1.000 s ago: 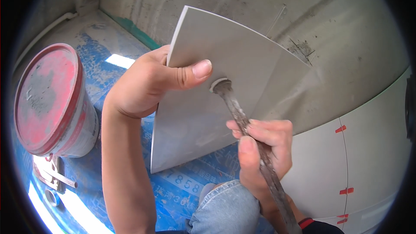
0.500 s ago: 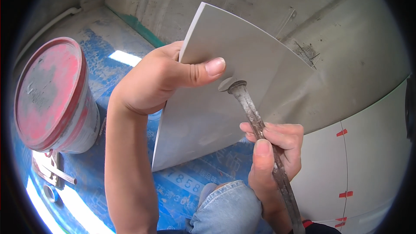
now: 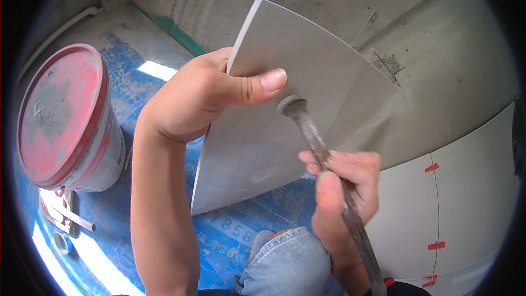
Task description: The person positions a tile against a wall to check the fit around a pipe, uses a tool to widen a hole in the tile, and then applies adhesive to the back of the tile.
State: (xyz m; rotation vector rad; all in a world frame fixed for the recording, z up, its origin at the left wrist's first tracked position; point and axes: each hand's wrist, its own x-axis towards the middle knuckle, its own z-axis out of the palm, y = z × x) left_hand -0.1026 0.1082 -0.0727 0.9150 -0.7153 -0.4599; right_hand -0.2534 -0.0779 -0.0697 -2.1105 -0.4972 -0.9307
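Note:
My left hand (image 3: 211, 87) grips the left edge of a large, smooth grey tile (image 3: 263, 159), thumb across its face and fingers hidden behind. The tile stands tilted in front of me. In my right hand (image 3: 348, 192) is a worn, whitish-stained metal bar (image 3: 359, 238) with a round, flat head. Thumb and fingers wrap round its shaft. The bar's head (image 3: 291, 105) is at the tile's face, just below my left thumb; I cannot tell whether it touches.
At left, a white bucket with a dusty red lid (image 3: 60, 115) stands on blue printed floor sheeting (image 3: 230, 241). Beside it lie a pale handled tool (image 3: 71, 216) and a small ring (image 3: 63, 243). Pale laid tiles with red clips (image 3: 436, 245) are at right; a bare concrete wall (image 3: 438, 93) rises behind.
The round head has tilted and shifted slightly against the view of the tile. My right hand has moved a little up and left. The left hand still holds the tile, which has barely moved.

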